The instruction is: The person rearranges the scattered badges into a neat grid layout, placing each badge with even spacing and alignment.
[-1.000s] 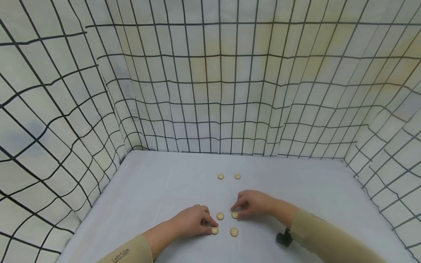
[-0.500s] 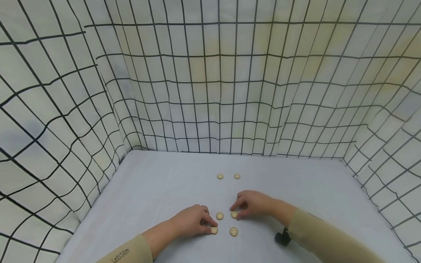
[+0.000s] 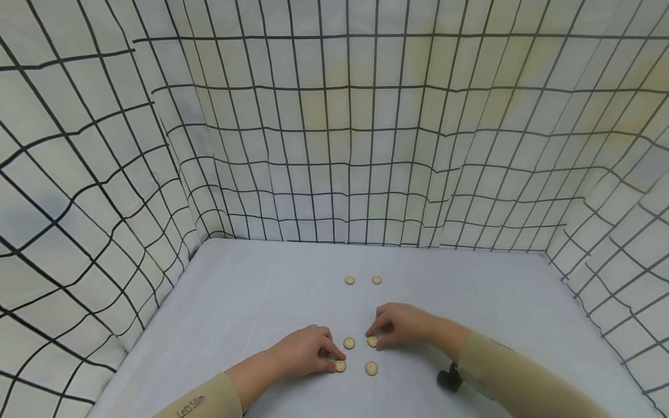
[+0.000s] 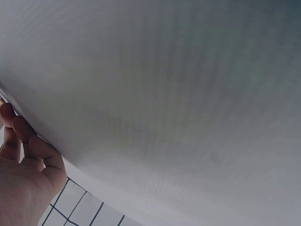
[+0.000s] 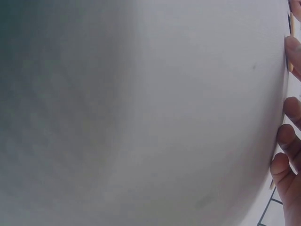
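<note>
In the head view my left hand [image 3: 307, 350] pinches a round beige button [image 3: 341, 366] at its left side, down on the white table. My right hand [image 3: 399, 326] has thumb and finger at the edges of another beige button [image 3: 372, 341], gripping it against the cloth. Between the hands lies a loose button [image 3: 349, 343], and one more button [image 3: 371, 368] sits nearer me. The left wrist view catches the left hand's fingers [image 4: 44, 150] at the edge; in the right wrist view fingers [image 5: 282, 167] rest near the surface.
Two further buttons, a left one [image 3: 350, 280] and a right one [image 3: 377, 280], lie farther back on the white table [image 3: 251, 302]. White walls [image 3: 334, 145] with a black grid enclose the table at the back and sides. A black object [image 3: 449, 379] shows beneath the right forearm.
</note>
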`<state>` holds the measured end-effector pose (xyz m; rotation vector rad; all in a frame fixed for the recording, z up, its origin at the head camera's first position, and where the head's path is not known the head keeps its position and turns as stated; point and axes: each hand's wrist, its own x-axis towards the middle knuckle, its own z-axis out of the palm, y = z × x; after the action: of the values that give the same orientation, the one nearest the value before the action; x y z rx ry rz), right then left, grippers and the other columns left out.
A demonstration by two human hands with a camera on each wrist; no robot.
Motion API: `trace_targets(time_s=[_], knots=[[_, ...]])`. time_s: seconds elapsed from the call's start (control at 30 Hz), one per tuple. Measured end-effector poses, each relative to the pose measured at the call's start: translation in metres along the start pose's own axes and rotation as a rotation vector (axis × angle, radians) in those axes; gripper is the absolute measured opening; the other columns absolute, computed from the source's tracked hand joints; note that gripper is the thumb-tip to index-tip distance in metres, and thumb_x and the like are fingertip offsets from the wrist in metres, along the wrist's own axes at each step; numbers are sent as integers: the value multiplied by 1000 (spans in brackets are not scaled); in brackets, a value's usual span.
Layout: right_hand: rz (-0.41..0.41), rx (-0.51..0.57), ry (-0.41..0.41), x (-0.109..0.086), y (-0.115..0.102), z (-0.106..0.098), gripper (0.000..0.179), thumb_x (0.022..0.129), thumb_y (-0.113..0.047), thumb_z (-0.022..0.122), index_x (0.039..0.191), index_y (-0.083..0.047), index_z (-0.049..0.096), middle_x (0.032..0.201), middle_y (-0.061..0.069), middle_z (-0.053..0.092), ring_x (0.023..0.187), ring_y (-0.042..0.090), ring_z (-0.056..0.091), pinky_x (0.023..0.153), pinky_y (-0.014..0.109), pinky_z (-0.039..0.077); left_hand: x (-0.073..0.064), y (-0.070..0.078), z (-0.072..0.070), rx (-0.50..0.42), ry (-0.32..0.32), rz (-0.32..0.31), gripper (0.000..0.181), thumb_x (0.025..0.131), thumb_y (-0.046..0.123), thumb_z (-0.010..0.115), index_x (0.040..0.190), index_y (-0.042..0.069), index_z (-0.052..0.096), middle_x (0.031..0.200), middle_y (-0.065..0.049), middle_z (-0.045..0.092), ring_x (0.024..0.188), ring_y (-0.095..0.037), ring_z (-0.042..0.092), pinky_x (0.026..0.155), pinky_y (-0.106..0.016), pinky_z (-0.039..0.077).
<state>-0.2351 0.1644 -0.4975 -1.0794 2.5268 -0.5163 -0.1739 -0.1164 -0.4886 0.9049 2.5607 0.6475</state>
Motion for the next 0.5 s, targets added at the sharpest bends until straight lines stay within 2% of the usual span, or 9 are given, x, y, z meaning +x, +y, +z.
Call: trace_targets(time_s=[0.5], knots=[[37,34,1,0,-3,0,24,79,-37,83,101,-35,78,84,-19,55,80,3,49,73,23,43,0,1,-1,-3,2,9,22,84,32,79,105,34,79,87,18,55,77,-1,45,70,-22,41]])
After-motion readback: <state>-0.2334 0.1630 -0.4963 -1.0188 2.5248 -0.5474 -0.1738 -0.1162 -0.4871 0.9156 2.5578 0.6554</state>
